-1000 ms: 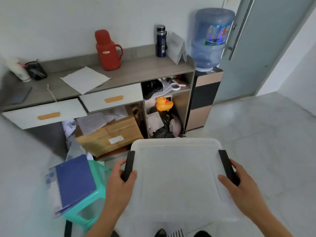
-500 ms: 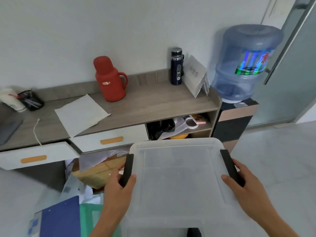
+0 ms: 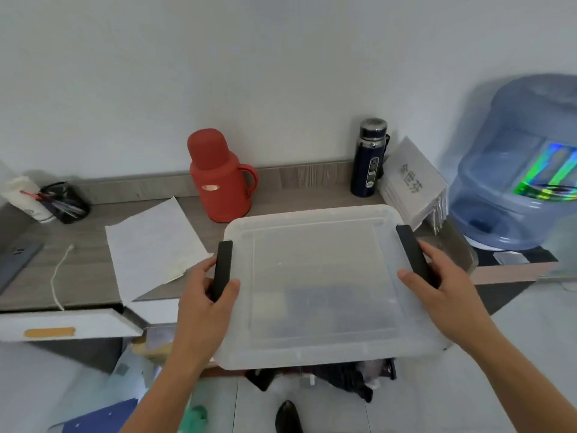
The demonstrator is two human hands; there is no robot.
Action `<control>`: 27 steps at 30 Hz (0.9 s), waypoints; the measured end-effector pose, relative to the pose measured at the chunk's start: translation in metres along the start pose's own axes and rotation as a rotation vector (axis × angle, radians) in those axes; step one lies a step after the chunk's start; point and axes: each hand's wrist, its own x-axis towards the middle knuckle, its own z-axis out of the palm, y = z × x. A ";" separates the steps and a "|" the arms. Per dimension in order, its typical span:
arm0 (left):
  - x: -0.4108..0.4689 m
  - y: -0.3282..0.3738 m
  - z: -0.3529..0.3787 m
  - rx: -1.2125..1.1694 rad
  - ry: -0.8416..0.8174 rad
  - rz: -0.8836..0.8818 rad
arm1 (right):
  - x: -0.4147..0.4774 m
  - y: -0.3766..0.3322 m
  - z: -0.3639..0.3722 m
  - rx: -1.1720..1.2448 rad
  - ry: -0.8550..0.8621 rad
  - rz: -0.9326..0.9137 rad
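A translucent plastic storage box [image 3: 321,285] with a lid and two black side latches is held up in front of me, over the front edge of a grey wooden sideboard [image 3: 93,264]. My left hand [image 3: 206,295] grips the left black latch [image 3: 222,267], thumb on the lid. My right hand [image 3: 443,285] grips the right black latch [image 3: 413,254] the same way. Dark contents show dimly through the lid.
On the sideboard stand a red thermos jug [image 3: 218,176], a dark blue bottle [image 3: 370,157], a stack of name cards [image 3: 412,182], a sheet of paper [image 3: 150,245] and a pen holder [image 3: 64,203]. A water dispenser bottle [image 3: 524,164] is at the right. A drawer [image 3: 62,326] hangs open.
The box has risen from low near the floor to the height of the sideboard top and come closer to it. Both hands keep their grip on the latches.
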 end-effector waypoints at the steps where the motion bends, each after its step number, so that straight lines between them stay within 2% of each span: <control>1: 0.016 0.001 0.001 -0.002 -0.007 0.006 | 0.011 -0.005 0.005 -0.022 0.008 -0.003; 7: 0.105 -0.001 0.015 0.033 -0.087 -0.001 | 0.071 -0.029 0.034 -0.161 0.039 0.051; 13: 0.161 -0.004 0.034 0.080 -0.178 0.014 | 0.114 -0.040 0.050 -0.198 0.060 0.100; 21: 0.189 -0.008 0.055 0.058 -0.182 0.012 | 0.155 -0.035 0.059 -0.167 0.075 0.108; 27: 0.194 -0.006 0.062 -0.053 -0.156 -0.019 | 0.166 -0.039 0.057 -0.108 0.077 0.108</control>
